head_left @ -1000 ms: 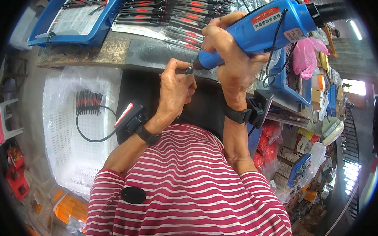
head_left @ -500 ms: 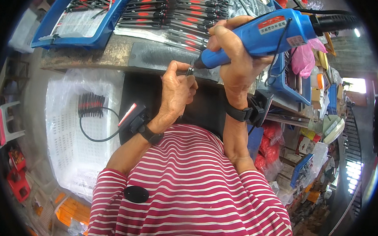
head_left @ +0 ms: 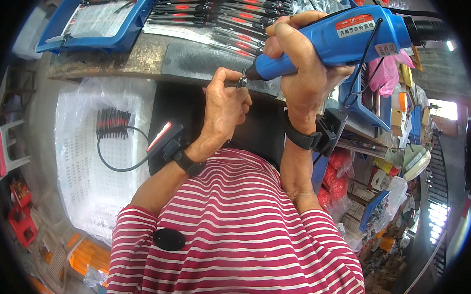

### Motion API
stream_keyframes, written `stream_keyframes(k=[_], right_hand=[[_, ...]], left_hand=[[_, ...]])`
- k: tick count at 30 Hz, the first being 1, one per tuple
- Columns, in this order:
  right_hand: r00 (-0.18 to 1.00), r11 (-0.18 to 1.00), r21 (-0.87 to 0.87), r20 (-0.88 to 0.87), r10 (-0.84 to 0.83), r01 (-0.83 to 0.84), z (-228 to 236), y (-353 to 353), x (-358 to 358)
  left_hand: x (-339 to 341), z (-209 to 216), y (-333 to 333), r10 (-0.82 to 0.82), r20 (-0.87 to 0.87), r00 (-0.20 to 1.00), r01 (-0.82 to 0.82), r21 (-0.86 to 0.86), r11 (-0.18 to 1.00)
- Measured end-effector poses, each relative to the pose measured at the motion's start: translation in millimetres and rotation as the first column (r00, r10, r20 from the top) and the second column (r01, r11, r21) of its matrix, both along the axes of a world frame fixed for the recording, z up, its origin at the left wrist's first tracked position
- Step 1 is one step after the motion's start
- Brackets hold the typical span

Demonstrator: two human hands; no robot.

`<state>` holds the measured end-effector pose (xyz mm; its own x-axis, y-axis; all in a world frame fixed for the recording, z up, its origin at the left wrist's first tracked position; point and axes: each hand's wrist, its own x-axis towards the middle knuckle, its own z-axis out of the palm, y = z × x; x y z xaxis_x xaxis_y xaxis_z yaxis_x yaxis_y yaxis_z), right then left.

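Note:
My right hand (head_left: 307, 59) is wrapped round a blue electric screwdriver (head_left: 335, 44), its black nose angled down to the left. Pinched between thumb and curled fingers of my left hand (head_left: 221, 102) is a small dark tool with a metal end (head_left: 242, 83); most of it is hidden in the palm. The screwdriver's nose meets or nearly meets that metal end, just over the bench's front edge. Whether a screw sits between them is too small to tell. Right behind the hands lie stacked rows of slim tools with black-and-red handles (head_left: 248, 15).
A dark pad (head_left: 207, 65) covers part of the worn bench (head_left: 140, 58). On the left stands a blue tray (head_left: 109, 45) of similar tools. Below it, a plastic-lined white crate (head_left: 79, 178) holds a bundle of tools (head_left: 113, 123). Another blue bin (head_left: 369, 113) is at the right.
Both hands and the screwdriver sit slightly farther right in the picture, and the view has shifted a little. The grip of each hand stays the same.

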<state>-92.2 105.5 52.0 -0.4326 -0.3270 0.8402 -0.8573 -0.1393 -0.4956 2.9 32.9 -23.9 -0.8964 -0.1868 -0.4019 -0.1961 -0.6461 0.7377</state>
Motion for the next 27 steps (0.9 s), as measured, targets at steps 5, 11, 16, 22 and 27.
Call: stream_keyframes(k=[5,11,16,22,27], right_hand=[[0.912,0.962,0.125,-0.368,-0.18,0.241,0.9,0.2,-1.3],[0.903,0.946,0.167,-0.382,-0.198,0.278,5.5,-3.1,2.0],[0.995,0.992,0.086,0.034,-0.099,0.095,2.2,-14.4,8.4],[0.943,0.999,-0.017,0.331,-0.025,0.032,-4.6,-21.8,20.9],[0.894,0.845,0.292,-0.126,-0.43,0.447,4.9,-22.8,18.3]], left_hand=[[0.2,-1.3,0.6,0.014,-0.013,1.0,-0.014,-0.015,1.0],[1.0,-0.5,0.8,0.027,-0.014,1.0,-0.027,-0.017,0.999],[-0.9,-4.8,2.0,0.07,-0.027,0.997,-0.068,0.04,0.997],[0.0,-10.4,6.5,0.13,-0.139,0.982,-0.138,-0.043,0.99],[0.0,-2.9,3.0,0.071,-0.101,0.992,-0.085,-0.146,0.986]])
